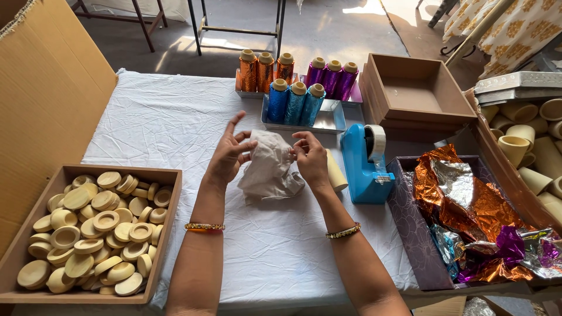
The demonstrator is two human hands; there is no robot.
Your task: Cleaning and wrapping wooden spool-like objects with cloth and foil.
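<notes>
Both hands were on a crumpled grey cloth (270,167) mid-table: left hand (229,157) pinched its left edge, fingers half spread, right hand (310,159) gripped the right side, lifting it just above the white tablecloth (175,117), probably to unfold it.

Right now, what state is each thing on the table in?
crumpled paper: pinched by left hand and right hand
tape dispenser: upright, roll loaded
wooden tray: full of round caps
empty wooden box: open
foil sheets: crumpled in purple box
thread spools: upright
</notes>
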